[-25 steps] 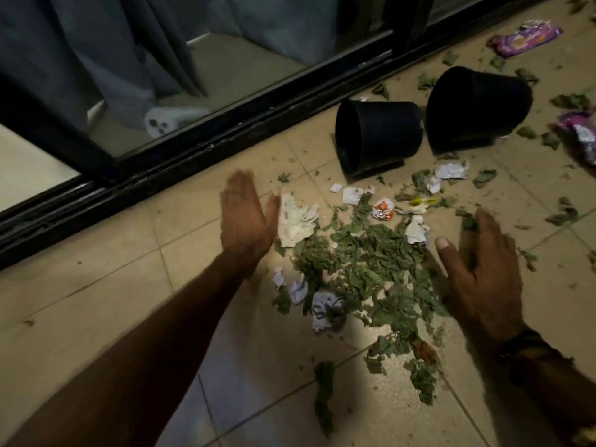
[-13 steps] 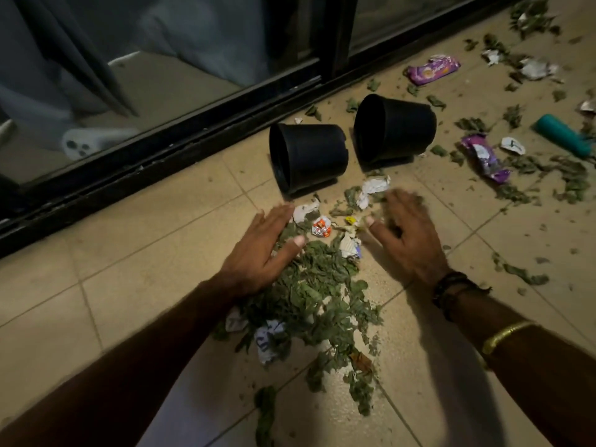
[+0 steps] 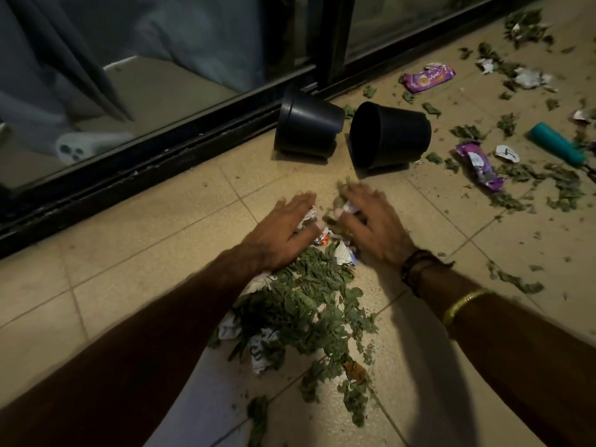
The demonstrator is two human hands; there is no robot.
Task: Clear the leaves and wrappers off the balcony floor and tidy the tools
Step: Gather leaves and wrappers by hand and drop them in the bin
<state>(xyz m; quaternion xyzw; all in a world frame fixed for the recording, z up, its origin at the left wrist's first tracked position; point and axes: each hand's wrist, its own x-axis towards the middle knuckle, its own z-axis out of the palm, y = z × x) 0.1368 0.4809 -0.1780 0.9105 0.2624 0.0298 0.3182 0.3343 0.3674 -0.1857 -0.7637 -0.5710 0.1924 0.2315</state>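
A heap of green leaves (image 3: 303,314) mixed with crumpled white paper and a small orange wrapper (image 3: 321,241) lies on the tiled balcony floor (image 3: 135,253). My left hand (image 3: 283,232) lies flat on the heap's far left side with straight fingers. My right hand (image 3: 371,225) lies on its far right side, fingers spread and slightly bent over leaves and paper. The two hands nearly meet over the top of the heap. Two purple wrappers (image 3: 430,77) (image 3: 480,164) and a teal tool handle (image 3: 556,143) lie further right among scattered leaves.
Two black plastic pots (image 3: 306,127) (image 3: 392,135) lie on their sides just beyond my hands. The black sliding-door track (image 3: 161,162) runs along the far edge, with glass behind it. More leaves and white scraps (image 3: 529,77) litter the far right.
Both hands have swept inward and toward me, from wide apart to almost touching, pushing the leaves and papers into a tighter heap. The view has shifted right, showing more litter.
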